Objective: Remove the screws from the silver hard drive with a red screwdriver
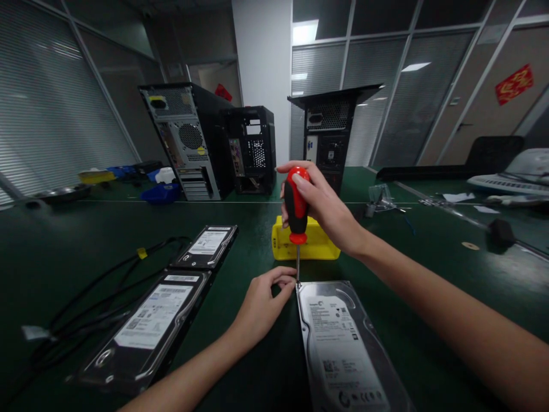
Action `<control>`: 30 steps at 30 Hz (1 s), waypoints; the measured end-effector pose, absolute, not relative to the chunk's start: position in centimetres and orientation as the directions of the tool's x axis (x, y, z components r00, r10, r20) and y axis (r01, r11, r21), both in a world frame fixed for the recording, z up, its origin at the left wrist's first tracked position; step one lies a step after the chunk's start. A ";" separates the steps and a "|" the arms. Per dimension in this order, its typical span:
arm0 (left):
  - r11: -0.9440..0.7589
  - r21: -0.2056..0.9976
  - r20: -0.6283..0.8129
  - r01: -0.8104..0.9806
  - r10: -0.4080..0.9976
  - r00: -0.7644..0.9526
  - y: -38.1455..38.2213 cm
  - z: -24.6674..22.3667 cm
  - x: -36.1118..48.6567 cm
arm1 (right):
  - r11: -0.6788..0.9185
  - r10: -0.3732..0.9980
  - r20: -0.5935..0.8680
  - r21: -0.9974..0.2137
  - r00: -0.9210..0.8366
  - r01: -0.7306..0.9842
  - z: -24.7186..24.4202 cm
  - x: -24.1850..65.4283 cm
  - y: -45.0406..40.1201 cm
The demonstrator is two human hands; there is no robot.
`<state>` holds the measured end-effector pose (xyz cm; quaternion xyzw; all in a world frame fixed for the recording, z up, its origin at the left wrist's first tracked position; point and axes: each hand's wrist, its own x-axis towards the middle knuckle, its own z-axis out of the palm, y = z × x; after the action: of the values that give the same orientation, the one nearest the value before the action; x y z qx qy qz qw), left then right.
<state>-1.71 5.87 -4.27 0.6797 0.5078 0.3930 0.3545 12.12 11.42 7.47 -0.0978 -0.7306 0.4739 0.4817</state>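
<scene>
My right hand is wrapped round the red and black handle of a screwdriver, which stands upright. Its tip meets the far left corner of a silver hard drive lying label up in front of me. At that same corner is my left hand, thumb and forefinger closed together beside the shaft. Whatever those fingertips pinch, if anything, is too small to make out. Just behind the drive sits a yellow plastic bin, partly covered by my right hand.
Two more hard drives lie end to end at left, beside black cables. Computer cases stand at the back. A blue bin is at back left, a black-headed mallet at right.
</scene>
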 end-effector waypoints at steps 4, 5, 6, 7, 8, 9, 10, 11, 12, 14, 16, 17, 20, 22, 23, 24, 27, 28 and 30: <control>-0.246 0.883 0.186 0.399 0.965 0.184 5.8 -4.2 -1.7 | 0.582 0.615 0.657 -0.751 -0.436 -0.310 7.4 12.0 11.4; -0.248 0.884 0.188 0.395 0.965 0.185 5.7 -4.2 -1.7 | 0.584 0.616 0.669 -0.742 -0.415 -0.330 7.4 11.9 11.4; -0.248 0.885 0.189 0.394 0.965 0.185 5.7 -4.2 -1.7 | 0.581 0.619 0.674 -0.738 -0.402 -0.343 7.4 11.9 11.4; -0.247 0.885 0.187 0.395 0.965 0.183 5.7 -4.2 -1.7 | 0.579 0.622 0.675 -0.737 -0.396 -0.348 7.4 11.9 11.4; -0.244 0.884 0.185 0.398 0.966 0.181 5.7 -4.2 -1.7 | 0.577 0.626 0.670 -0.742 -0.399 -0.340 7.4 11.9 11.3; -0.242 0.883 0.184 0.401 0.967 0.179 5.7 -4.2 -1.7 | 0.575 0.632 0.660 -0.751 -0.406 -0.326 7.3 11.9 11.3; -0.241 0.883 0.183 0.404 0.967 0.177 5.7 -4.2 -1.6 | 0.572 0.633 0.655 -0.755 -0.412 -0.321 7.3 11.8 11.3; -0.241 0.882 0.182 0.405 0.967 0.178 5.8 -4.3 -1.6 | 0.568 0.630 0.657 -0.754 -0.415 -0.330 7.3 11.8 11.3; -0.241 0.882 0.182 0.405 0.967 0.180 5.8 -4.3 -1.6 | 0.562 0.623 0.662 -0.749 -0.417 -0.352 7.3 11.8 11.4; -0.241 0.882 0.181 0.406 0.967 0.180 5.8 -4.2 -1.6 | 0.539 0.603 0.675 -0.737 -0.425 -0.407 7.3 11.8 11.5; -0.234 0.879 0.175 0.417 0.969 0.175 5.9 -4.2 -1.6 | 0.516 0.590 0.671 -0.741 -0.449 -0.429 7.3 11.8 11.7; -0.229 0.878 0.172 0.420 0.970 0.171 5.9 -4.2 -1.6 | 0.511 0.592 0.663 -0.748 -0.459 -0.423 7.2 11.8 11.7; -0.225 0.883 0.167 0.413 0.971 0.171 5.9 -4.2 -1.6 | 0.523 0.617 0.654 -0.757 -0.439 -0.392 7.3 11.8 11.8; -0.230 0.885 0.171 0.404 0.969 0.178 6.0 -4.3 -1.7 | 0.535 0.634 0.661 -0.750 -0.403 -0.389 7.3 11.8 11.7; -0.233 0.885 0.173 0.403 0.968 0.180 5.9 -4.3 -1.7 | 0.538 0.637 0.662 -0.748 -0.395 -0.389 7.3 11.8 11.7; -0.235 0.884 0.175 0.404 0.968 0.180 5.9 -4.4 -1.7 | 0.541 0.634 0.666 -0.745 -0.393 -0.390 7.3 11.8 11.6; -0.236 0.882 0.177 0.408 0.968 0.179 5.9 -4.5 -1.7 | 0.556 0.609 0.681 -0.732 -0.406 -0.395 7.3 11.7 11.3; -0.237 0.881 0.177 0.408 0.968 0.180 5.9 -4.5 -1.7 | 0.554 0.600 0.683 -0.730 -0.416 -0.400 7.3 11.7 11.3; -0.242 0.879 0.182 0.411 0.967 0.178 5.9 -4.5 -1.7 | 0.534 0.588 0.674 -0.738 -0.446 -0.411 7.3 11.8 11.2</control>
<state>-1.72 5.86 -4.45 0.6820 0.5051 0.3946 0.3522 11.76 11.19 7.32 -0.0630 -0.7031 0.4784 0.5224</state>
